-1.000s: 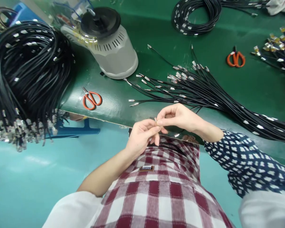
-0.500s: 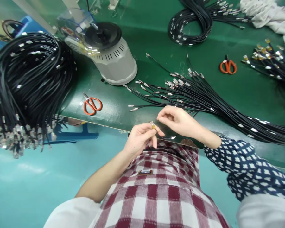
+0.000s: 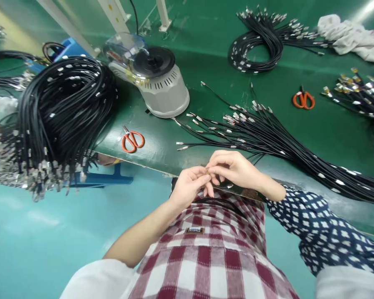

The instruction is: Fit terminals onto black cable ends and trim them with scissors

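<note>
My left hand (image 3: 191, 185) is closed in a pinch at the table's front edge. It holds the end of a black cable, whose connector (image 3: 207, 171) is mostly hidden between the fingers, with a bit of yellow showing. Meeting it from the right, my right hand (image 3: 233, 168) is closed too, thumb and forefinger pinched at the same cable end. A loop of black cable (image 3: 227, 203) hangs against the checked apron below the hands. Just beyond them lies a fanned bundle of black cables (image 3: 283, 137) with small silver connectors and white labels.
A grey tape dispenser (image 3: 165, 97) with a black disc stands back left. Orange-handled snips (image 3: 132, 141) lie near it, and another pair of snips (image 3: 303, 99) lies right. A large cable bundle (image 3: 65, 112) overhangs the left edge. A coiled bundle (image 3: 257, 50) and white cloth (image 3: 349, 35) lie behind.
My right hand has moved left and down to meet my left hand at the cable end. The yellow-wrapped connector, visible before, is now mostly covered by fingers. The view has shifted slightly.
</note>
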{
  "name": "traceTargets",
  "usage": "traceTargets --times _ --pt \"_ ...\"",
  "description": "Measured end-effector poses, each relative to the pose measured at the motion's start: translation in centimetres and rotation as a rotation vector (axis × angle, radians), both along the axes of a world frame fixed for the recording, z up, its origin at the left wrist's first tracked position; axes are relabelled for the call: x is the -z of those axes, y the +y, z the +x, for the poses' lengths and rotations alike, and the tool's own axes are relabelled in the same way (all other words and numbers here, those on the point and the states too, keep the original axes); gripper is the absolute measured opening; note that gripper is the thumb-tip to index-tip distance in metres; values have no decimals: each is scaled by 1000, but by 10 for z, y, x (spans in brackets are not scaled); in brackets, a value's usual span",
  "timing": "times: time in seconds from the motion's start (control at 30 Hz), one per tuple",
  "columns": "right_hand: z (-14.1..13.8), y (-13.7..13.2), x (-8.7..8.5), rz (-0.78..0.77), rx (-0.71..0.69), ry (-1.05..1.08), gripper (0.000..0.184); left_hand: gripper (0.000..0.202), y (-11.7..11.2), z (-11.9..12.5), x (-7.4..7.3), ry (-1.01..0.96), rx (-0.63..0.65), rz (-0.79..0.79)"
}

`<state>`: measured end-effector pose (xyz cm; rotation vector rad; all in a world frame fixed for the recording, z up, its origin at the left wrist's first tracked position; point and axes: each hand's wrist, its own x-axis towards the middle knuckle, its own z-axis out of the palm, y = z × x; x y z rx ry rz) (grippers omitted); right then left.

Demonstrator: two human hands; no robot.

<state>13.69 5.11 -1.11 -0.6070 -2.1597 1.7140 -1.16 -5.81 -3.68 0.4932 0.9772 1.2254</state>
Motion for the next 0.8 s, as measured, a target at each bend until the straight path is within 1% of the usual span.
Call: traceTargets --times 0.07,0.1,0.2,0.27,0.37,0.4,0.43,0.47,0.5,0.57,0.63,0.67,0.73,0.8 --pt "-1 1 1 -104 46 -23 25 27 1 1 -1 -8 1 -11" --pt "-2 1 0 -120 75 -32 25 27 1 1 -1 -6 4 -13" --pt "-5 1 -3 -45 130 -15 23 28 0 1 -3 9 14 -4" --pt "-5 -1 -4 -22 102 5 22 29 -4 0 -3 -4 47 4" --pt "-5 -1 -3 -58 -6 8 23 31 -10 -3 -1 -20 117 1" --pt "-6 1 -2 -49 -32 2 24 29 -13 -3 0 -5 119 -7" --pt "-8 4 -1 -9 -39 -14 23 28 -15 -3 1 25 100 -17" --pt "-12 8 0 73 -20 -46 22 26 -17 -3 3 67 62 -27" --pt "-17 13 2 197 20 -98 21 25 -18 -3 6 119 14 -34" --pt "-31 23 6 519 115 -245 17 23 -20 -1 11 265 -85 -20" --pt "-46 32 12 812 121 -390 16 22 -22 -1 16 482 -149 61" --pt "-53 34 15 916 92 -444 16 22 -23 -1 19 607 -166 118" --pt "-64 37 22 1049 25 -497 21 26 -27 -1 22 826 -176 222" --pt "-70 37 28 1101 9 -503 25 28 -34 -2 24 960 -154 258"
